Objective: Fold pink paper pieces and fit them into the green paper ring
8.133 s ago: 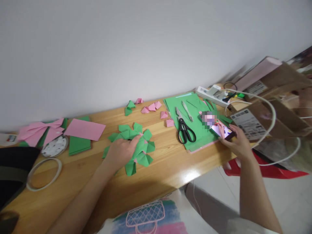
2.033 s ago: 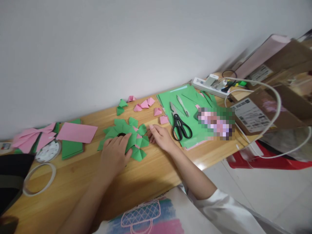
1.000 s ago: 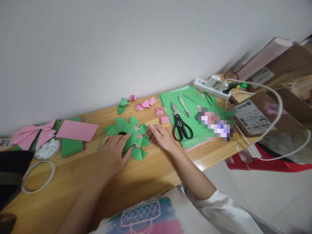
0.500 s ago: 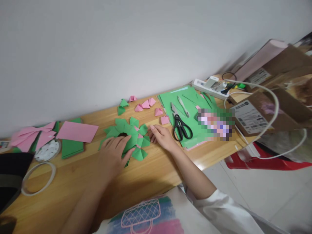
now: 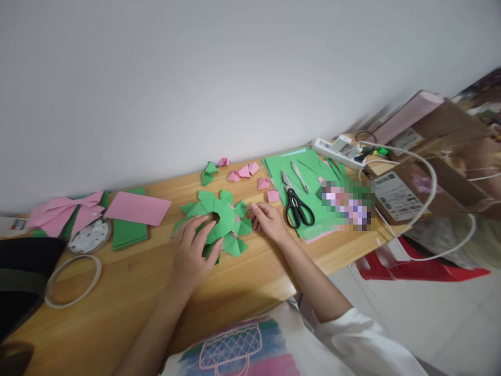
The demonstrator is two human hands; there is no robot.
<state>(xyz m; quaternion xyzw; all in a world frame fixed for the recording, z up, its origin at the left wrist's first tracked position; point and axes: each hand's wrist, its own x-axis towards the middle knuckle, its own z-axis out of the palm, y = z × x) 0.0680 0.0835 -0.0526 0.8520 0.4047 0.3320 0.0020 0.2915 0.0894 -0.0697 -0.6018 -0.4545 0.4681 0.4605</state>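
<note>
A green folded-paper wreath [image 5: 225, 222] with a hole in its middle and small pink bits on its right side lies on the wooden table [image 5: 235, 277]. On its left part rests my left hand [image 5: 194, 253], fingers spread over the paper. Just right of the wreath is my right hand [image 5: 269, 222], its fingers curled together; whatever they may hold is hidden. Small pink folded pieces [image 5: 244, 171] and green folded pieces [image 5: 210, 172] sit behind the wreath. Black-handled scissors [image 5: 298, 209] and a white craft knife [image 5: 299, 176] lie on green sheets [image 5: 276, 163].
At the left are a pink paper bow [image 5: 68, 209], pink paper [image 5: 138, 208] on a green stack [image 5: 131, 235], a round clear container [image 5: 91, 235] and a tape ring [image 5: 73, 282]. A power strip [image 5: 340, 151], cables and cardboard boxes [image 5: 399, 193] stand right.
The view has shifted, so the table's things appear farther right. My left hand has drawn back a little, uncovering more of the wreath's hole. My right hand stays beside the wreath.
</note>
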